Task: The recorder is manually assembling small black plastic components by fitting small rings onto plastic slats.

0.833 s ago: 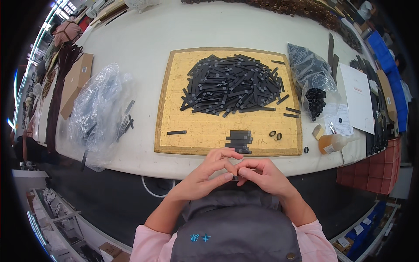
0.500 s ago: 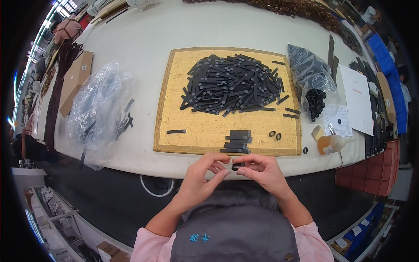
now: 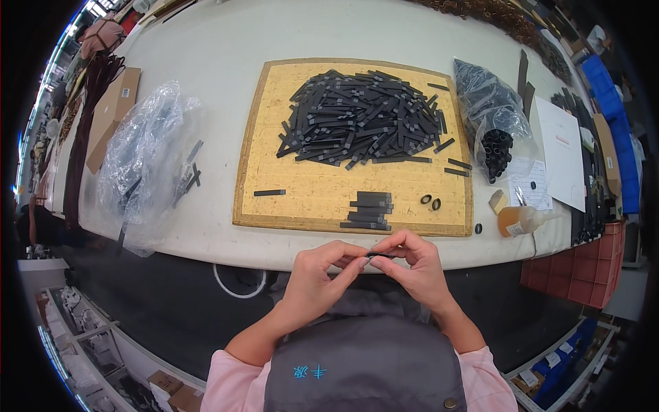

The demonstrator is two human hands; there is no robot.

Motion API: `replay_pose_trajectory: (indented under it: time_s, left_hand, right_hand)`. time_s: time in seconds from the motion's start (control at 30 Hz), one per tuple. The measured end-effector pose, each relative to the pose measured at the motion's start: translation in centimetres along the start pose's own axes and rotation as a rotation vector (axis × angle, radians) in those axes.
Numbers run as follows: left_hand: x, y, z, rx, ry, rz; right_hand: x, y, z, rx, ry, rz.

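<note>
Just past the table's front edge, a small black strip (image 3: 382, 255) is pinched between my two hands. My left hand (image 3: 321, 276) grips its left end between thumb and fingers, and my right hand (image 3: 417, 273) holds the other side. The fingertips hide part of it, so its full shape cannot be made out. Directly ahead lies a short row of black strips (image 3: 371, 210) on the yellow board (image 3: 248, 161). Behind that spreads a big heap of similar strips (image 3: 364, 120). Two black rings (image 3: 435, 204) rest on the board's right part, and a lone strip (image 3: 269, 193) on its left.
Left stands a crumpled clear bag (image 3: 144, 161) beside a cardboard box (image 3: 115, 117). To the right are a bag of black tubes (image 3: 495, 154), a bottle of amber liquid (image 3: 515, 222), a sponge-like block (image 3: 498, 201), a small black ring (image 3: 478, 228) and papers (image 3: 559, 151).
My left hand has closed in and now pinches the black piece, which showed as a loop in my right hand. The whole view has shifted slightly.
</note>
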State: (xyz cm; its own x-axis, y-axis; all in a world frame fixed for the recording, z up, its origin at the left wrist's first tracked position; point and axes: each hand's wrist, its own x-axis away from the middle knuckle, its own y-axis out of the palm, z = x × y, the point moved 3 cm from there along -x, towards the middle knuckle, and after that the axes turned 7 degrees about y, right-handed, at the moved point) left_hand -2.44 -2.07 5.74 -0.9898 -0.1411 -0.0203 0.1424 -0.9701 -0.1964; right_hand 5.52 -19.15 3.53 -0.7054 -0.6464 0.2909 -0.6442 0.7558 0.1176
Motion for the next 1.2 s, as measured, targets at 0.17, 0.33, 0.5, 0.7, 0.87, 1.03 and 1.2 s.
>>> replay_pose_trajectory:
  time_s: [0.17,0.33,0.5,0.7,0.87,1.03,1.2]
  left_hand:
    - [0.1,0.2,-1.5,0.247,-0.119,-0.079]
    - [-0.1,0.3,-3.2,0.584,-0.351,-0.107]
    - [0.2,0.6,-3.1,0.401,-0.246,-0.064]
    - [0.0,0.7,-2.3,0.126,-0.131,-0.07]
    - [0.0,0.7,-3.9,0.515,-0.392,-0.148]
    - [0.0,0.8,-4.1,0.516,-0.389,-0.152]
    - [0.1,0.9,-4.3,0.426,-0.349,-0.151]
  right_hand:
    - [0.2,-1.0,0.3,-0.25,0.147,-0.105]
    - [0.3,-1.4,1.3,-0.477,0.278,-0.166]
    - [0.2,-1.1,0.6,-0.362,0.249,-0.222]
    - [0.0,-0.8,0.2,-0.181,0.208,-0.221]
    - [-0.3,-1.0,0.9,-0.259,0.276,-0.233]
    - [-0.5,-0.9,0.9,-0.37,0.368,-0.19]
    - [-0.6,-0.8,1.3,-0.236,0.414,-0.21]
